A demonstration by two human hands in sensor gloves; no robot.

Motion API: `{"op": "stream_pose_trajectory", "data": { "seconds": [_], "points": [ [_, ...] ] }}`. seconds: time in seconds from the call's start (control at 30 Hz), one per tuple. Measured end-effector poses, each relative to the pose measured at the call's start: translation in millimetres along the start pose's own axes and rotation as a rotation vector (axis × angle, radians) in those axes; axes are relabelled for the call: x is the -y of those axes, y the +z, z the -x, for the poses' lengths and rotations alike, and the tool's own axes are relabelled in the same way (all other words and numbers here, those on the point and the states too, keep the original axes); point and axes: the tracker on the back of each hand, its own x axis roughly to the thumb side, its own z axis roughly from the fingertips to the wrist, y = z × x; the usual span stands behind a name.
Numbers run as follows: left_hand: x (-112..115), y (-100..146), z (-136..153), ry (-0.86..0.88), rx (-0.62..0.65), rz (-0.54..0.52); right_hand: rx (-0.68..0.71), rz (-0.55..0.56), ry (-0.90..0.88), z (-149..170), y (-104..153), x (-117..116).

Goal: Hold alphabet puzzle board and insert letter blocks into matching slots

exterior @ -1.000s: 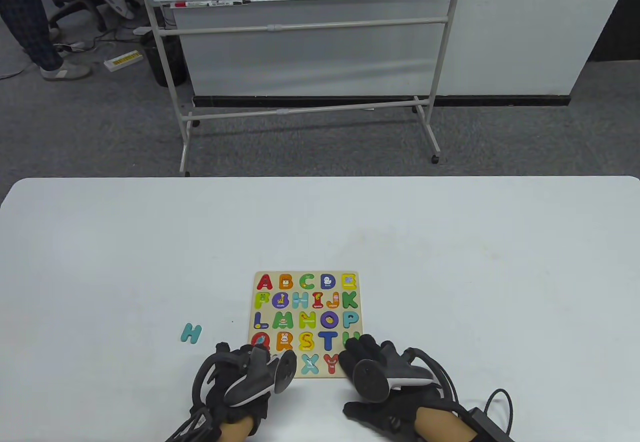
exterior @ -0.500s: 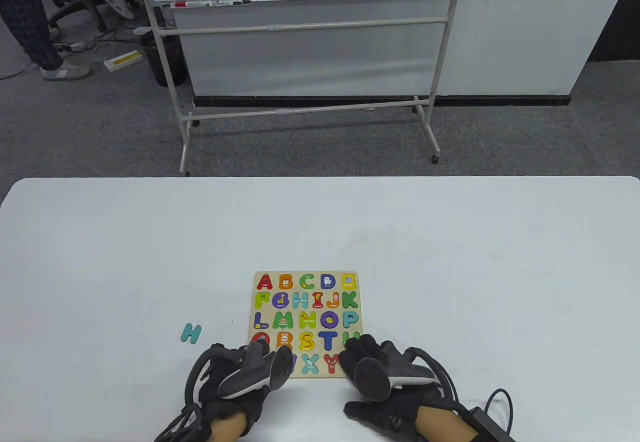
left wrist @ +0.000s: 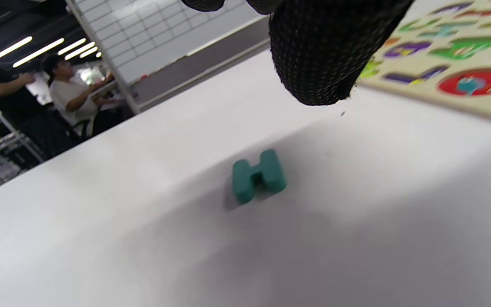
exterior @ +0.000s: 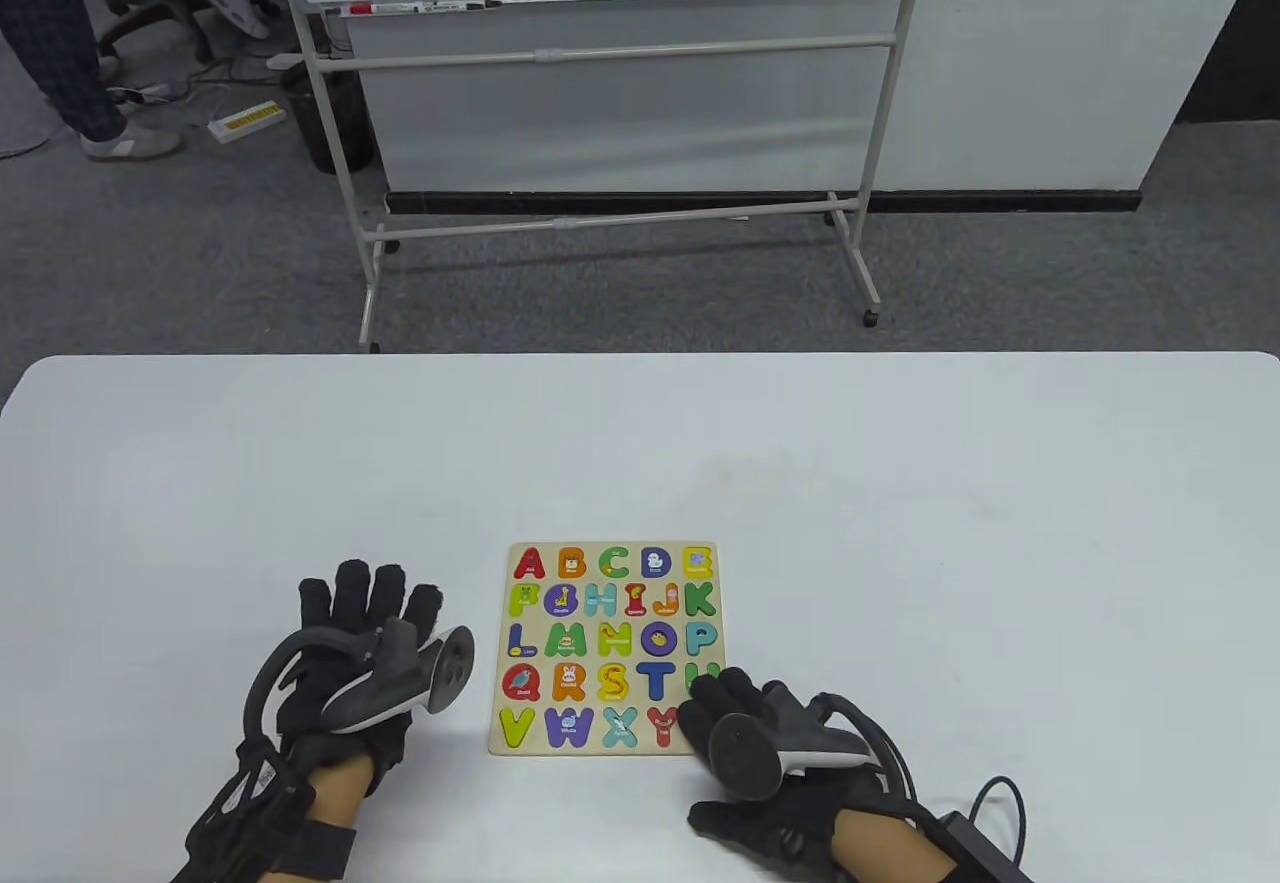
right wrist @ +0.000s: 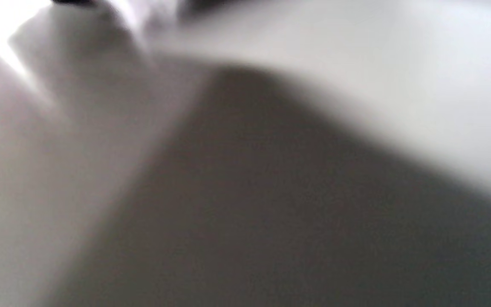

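The wooden alphabet puzzle board (exterior: 600, 547) lies flat on the white table, filled with coloured letters except a pale empty H slot (exterior: 600, 600). My left hand (exterior: 372, 613) hovers left of the board with fingers spread and empty. It hides the teal H block in the table view. In the left wrist view the H block (left wrist: 258, 175) lies on the table below my fingertips (left wrist: 322, 55), untouched, with the board (left wrist: 463, 100) at the right. My right hand (exterior: 735, 703) rests its fingers on the board's near right corner, thumb apart on the table. The right wrist view is a blur.
The white table (exterior: 900, 483) stretches far behind and to both sides of the board. A cable and black box (exterior: 985, 838) trail from my right wrist at the table's near edge. A whiteboard stand (exterior: 610, 53) is on the floor beyond the table.
My left hand has left the board's near left corner and moved left and away, spreading above the H block. The V and W letters now show. The right hand has not moved.
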Motion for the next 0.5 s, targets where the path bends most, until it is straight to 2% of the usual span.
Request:
{"op": "stream_pose_trajectory", "data": {
  "seconds": [0.17, 0.27, 0.5],
  "points": [
    [27, -18, 5, -0.041, -0.002, 0.118, 0.001, -0.001, -0.001, 0, 0, 0],
    [36, -26, 6, -0.052, 0.004, 0.116, 0.002, -0.002, -0.004, 0, 0, 0],
    [49, -41, 17, 0.059, -0.034, 0.200, 0.002, -0.002, -0.006, 1, 0, 1]
  ]
}}
